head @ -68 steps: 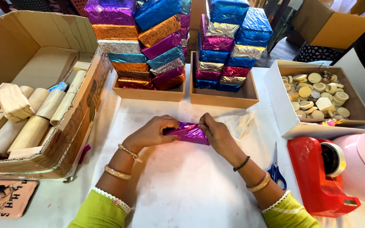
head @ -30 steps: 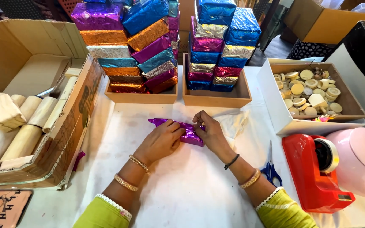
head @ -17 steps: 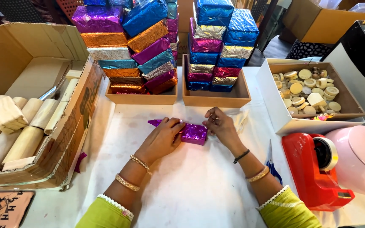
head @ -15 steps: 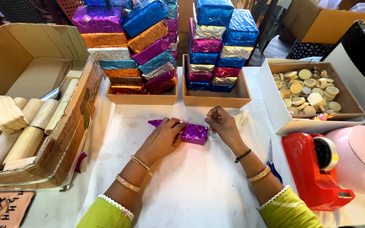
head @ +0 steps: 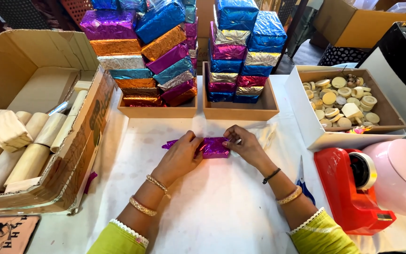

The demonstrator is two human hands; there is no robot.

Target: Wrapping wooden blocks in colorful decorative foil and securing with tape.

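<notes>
Both hands pinch a purple foil-wrapped bar (head: 214, 146) lying on the white surface (head: 222, 207) — left hand (head: 180, 155) pressing one end, right hand (head: 245, 146) folding the other. The thin foil could tear if pulled hard. Beyond stand trays of wrapped bars (head: 158, 51); a red tape dispenser (head: 348, 188) sits right.

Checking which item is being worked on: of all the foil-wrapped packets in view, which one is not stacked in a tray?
The purple foil packet lying on the white table, held between left hand and right hand. All others sit stacked in two wooden trays behind.
</notes>
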